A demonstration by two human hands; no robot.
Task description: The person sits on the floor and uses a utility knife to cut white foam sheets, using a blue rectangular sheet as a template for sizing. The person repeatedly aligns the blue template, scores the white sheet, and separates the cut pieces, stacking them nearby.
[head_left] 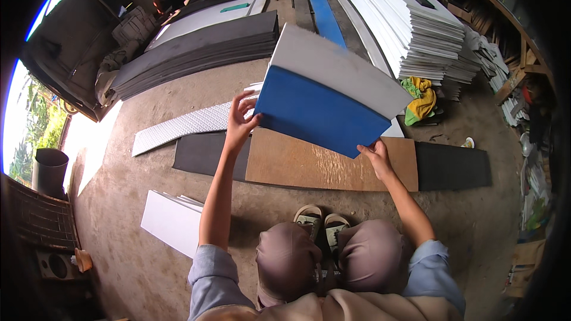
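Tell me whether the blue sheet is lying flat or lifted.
Lifted. The blue sheet is tilted above the brown board, its edges gripped by the left hand and right hand.

- Type of place: a small, open-sided workshop where foam or plastic sheets are stored and handled.
- Floor: bare concrete floor [148,273], dusty and unfinished.
- Stock: a tall stack of white sheets [410,18] at the far side; a low stack of grey sheets [196,53] to the left; a small pile of white sheets [172,220] near the knees.
- Work surface: a scored brown board [309,163] lying flat over black mats [452,166].
- Structure: rough wooden shelving [523,53] on the right; daylight and greenery at the left opening.
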